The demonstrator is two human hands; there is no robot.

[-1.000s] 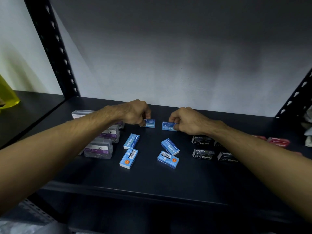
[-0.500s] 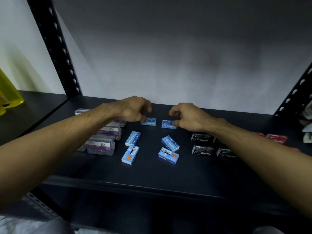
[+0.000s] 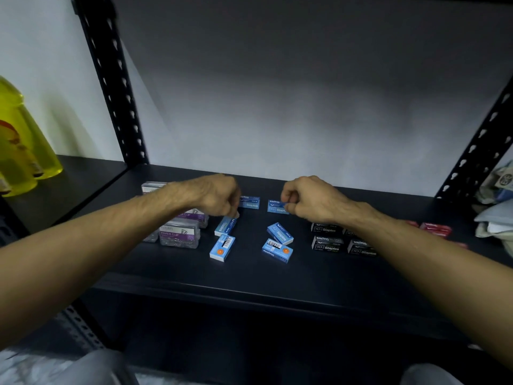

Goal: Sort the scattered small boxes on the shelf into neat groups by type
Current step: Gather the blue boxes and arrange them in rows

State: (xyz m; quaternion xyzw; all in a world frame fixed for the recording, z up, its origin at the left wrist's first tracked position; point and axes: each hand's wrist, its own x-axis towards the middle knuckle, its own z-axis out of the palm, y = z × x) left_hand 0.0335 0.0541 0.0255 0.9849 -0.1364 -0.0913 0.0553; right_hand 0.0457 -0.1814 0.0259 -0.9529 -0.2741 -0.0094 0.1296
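Note:
Several blue staple boxes lie mid-shelf: two side by side at the back (image 3: pixel 249 202) (image 3: pixel 276 207), and two skewed pairs in front of them (image 3: pixel 225 226) (image 3: pixel 222 248) (image 3: pixel 280 232) (image 3: pixel 277 250). My left hand (image 3: pixel 218 194) curls down, and its fingertips pinch the far end of the upper front-left blue box. My right hand (image 3: pixel 308 200) hovers with curled fingers at the right edge of the back-right blue box, and I see nothing gripped in it. Clear paper-clip boxes (image 3: pixel 180 234) with purple labels sit on the left. Black staple boxes (image 3: pixel 327 243) are grouped on the right, partly under my right forearm.
Red boxes (image 3: pixel 435 229) lie at the far right, near cloth bundles (image 3: pixel 494 218) beyond the right upright. The dark shelf (image 3: pixel 249 282) ends in a front lip. Black slotted uprights (image 3: pixel 111 79) stand at the back corners. Yellow bottles (image 3: pixel 22 140) stand on the neighbouring left shelf.
Both hands let go of the two back blue boxes. My left hand then dropped toward me onto the front-left blue box. My right hand curled up and stayed near its box.

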